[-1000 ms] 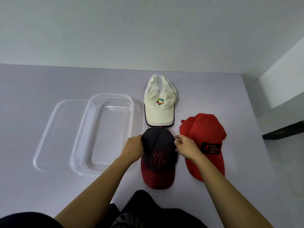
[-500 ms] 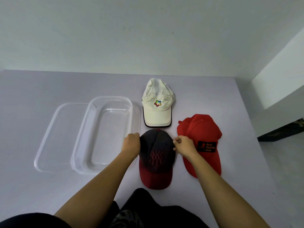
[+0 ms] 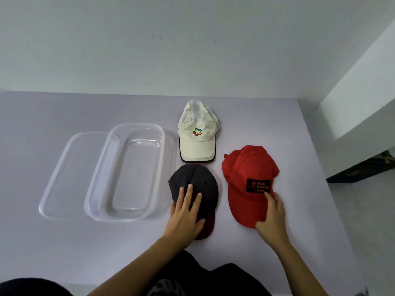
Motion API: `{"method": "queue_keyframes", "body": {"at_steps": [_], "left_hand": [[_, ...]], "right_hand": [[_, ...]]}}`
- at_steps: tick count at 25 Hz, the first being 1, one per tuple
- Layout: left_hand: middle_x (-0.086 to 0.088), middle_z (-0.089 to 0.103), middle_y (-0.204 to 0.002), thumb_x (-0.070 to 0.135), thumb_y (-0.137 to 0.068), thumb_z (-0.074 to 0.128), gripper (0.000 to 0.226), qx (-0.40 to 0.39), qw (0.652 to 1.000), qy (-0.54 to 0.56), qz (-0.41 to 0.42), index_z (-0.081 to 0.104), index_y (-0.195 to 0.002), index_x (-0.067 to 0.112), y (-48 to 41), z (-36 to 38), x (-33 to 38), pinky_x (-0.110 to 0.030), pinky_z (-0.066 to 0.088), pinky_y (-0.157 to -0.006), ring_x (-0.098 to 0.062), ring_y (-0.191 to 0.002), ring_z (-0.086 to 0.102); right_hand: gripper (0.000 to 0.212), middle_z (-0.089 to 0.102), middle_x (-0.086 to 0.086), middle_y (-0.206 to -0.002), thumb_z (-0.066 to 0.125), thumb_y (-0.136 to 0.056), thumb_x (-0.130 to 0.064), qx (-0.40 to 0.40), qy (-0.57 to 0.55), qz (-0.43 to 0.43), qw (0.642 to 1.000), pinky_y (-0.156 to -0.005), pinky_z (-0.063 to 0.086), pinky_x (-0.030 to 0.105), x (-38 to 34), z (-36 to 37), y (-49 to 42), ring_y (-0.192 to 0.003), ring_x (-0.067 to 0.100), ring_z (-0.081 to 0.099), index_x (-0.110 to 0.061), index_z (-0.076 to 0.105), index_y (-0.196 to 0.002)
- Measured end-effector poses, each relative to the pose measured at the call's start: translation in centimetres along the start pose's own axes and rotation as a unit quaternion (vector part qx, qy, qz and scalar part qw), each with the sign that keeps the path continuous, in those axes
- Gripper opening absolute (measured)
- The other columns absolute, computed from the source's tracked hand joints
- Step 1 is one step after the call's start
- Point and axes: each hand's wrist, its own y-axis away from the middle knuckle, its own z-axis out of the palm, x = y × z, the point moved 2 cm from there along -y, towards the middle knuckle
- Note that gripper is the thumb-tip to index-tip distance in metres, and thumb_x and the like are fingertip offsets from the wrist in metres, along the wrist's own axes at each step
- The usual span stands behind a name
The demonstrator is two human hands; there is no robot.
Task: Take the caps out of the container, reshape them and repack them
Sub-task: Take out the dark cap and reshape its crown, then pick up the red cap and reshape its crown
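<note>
- Clear container point(image 3: 134, 174) on grey table point(image 3: 64, 242), partly overlapping lid point(image 3: 68, 174) at its left.
- White cap point(image 3: 196, 144) just right of container, brim toward the person.
- Dark cap point(image 3: 203, 184) nearer, under left hand point(image 3: 186, 216): fingers straight, laid flat, gripping nothing.
- Red cap point(image 3: 248, 174) at right, apart from the others; right hand point(image 3: 271, 216) resting on brim, fingers spread and uncurled.

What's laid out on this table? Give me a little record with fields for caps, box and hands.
Caps: three, all lying on the table: white cap, dark cap, red cap
Container: clear, nothing inside
Lid: lies at the container's left
Left hand: flat on the dark cap
Right hand: rests on the red cap's brim
</note>
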Motion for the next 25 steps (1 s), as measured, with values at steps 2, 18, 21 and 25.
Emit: {"method": "queue_keyframes", "body": {"at_steps": [2,18,21,25], "left_hand": [[-0.005,-0.036,-0.146,0.049,-0.092,0.045,0.085,-0.020,0.999,-0.023,-0.032,-0.012,-0.149,0.023,0.1,1.0,0.2,-0.051,0.004,-0.117,-0.031,-0.134,-0.034],[-0.011,-0.019,-0.158,0.023,-0.092,0.053,0.088,0.010,0.990,0.125,0.067,-0.013,-0.149,0.014,-2.2,-1.3,11.4,-0.046,0.019,-0.119,-0.035,-0.146,-0.010],[-0.013,-0.014,-0.159,0.017,-0.096,0.049,0.086,0.062,0.990,0.118,0.049,-0.020,-0.147,0.018,-2.6,-2.0,12.7,-0.044,0.022,-0.117,-0.036,-0.146,-0.010],[-0.004,-0.021,-0.157,0.003,-0.094,0.043,0.096,0.105,0.983,0.100,0.111,-0.036,-0.136,0.037,-1.2,-2.1,11.8,-0.036,0.034,-0.110,-0.023,-0.137,-0.025]], "right_hand": [[0.104,-0.004,0.010,-0.159,0.059,-0.067,0.004,-0.086,0.092,-0.001,0.992,-0.117,0.017,0.042,2.9,0.7,1.1,-0.145,0.028,0.006,-0.020,0.000,-0.150],[0.048,0.070,0.006,-0.114,0.058,-0.076,-0.010,0.212,0.217,-0.178,0.936,-0.069,0.051,0.038,-0.6,-2.1,3.5,-0.089,0.026,0.065,-0.009,0.061,-0.124],[0.048,0.065,0.006,-0.123,0.048,-0.082,-0.017,0.224,0.214,-0.225,0.924,-0.077,0.050,0.041,-2.2,-4.2,4.5,-0.101,0.026,0.062,-0.010,0.055,-0.129],[0.076,0.038,0.014,-0.149,0.065,-0.083,-0.009,0.154,0.055,-0.136,0.977,-0.104,0.041,0.051,-2.0,-6.8,3.8,-0.133,0.032,0.041,-0.012,0.024,-0.147]]}}
